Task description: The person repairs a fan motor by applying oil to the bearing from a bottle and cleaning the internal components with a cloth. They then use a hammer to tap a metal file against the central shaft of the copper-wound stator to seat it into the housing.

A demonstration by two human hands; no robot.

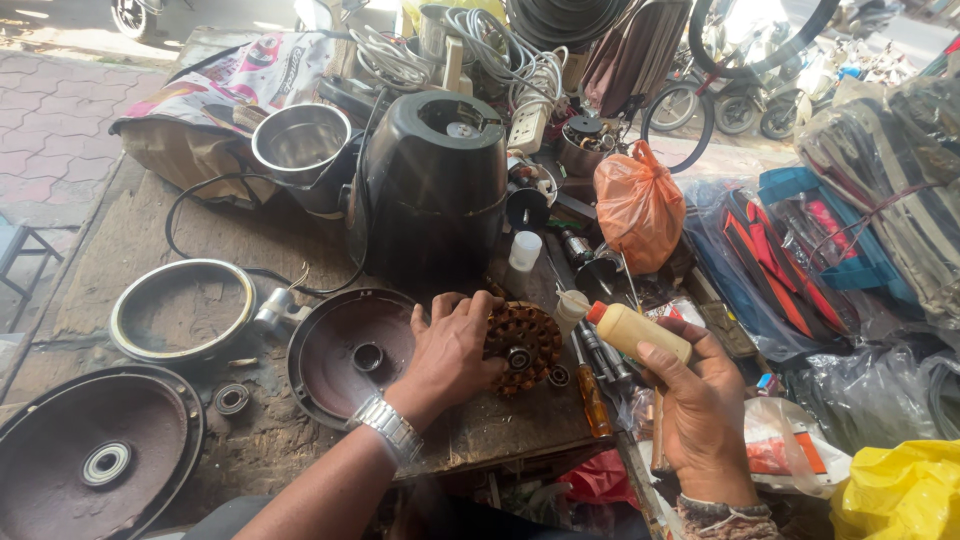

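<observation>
On a cluttered roadside worktop [150, 240], beside a black appliance housing [432, 190], the left hand [450, 350] closed over a copper-wound motor core [522, 342] while the right hand [700, 400] gripped a yellow squeeze bottle [632, 331]; oiling the core's centre bearing appeared next.

A: How many hands are seen?
B: Two are counted: a left hand [450, 350] and a right hand [700, 400].
A: And bottles?
B: One yellow bottle [640, 332] and one white bottle [523, 251].
A: Round covers?
B: Two are counted, cover [340, 350] and cover [90, 450]; one ring [180, 310], one bowl [300, 140], one orange bag [640, 205].
</observation>
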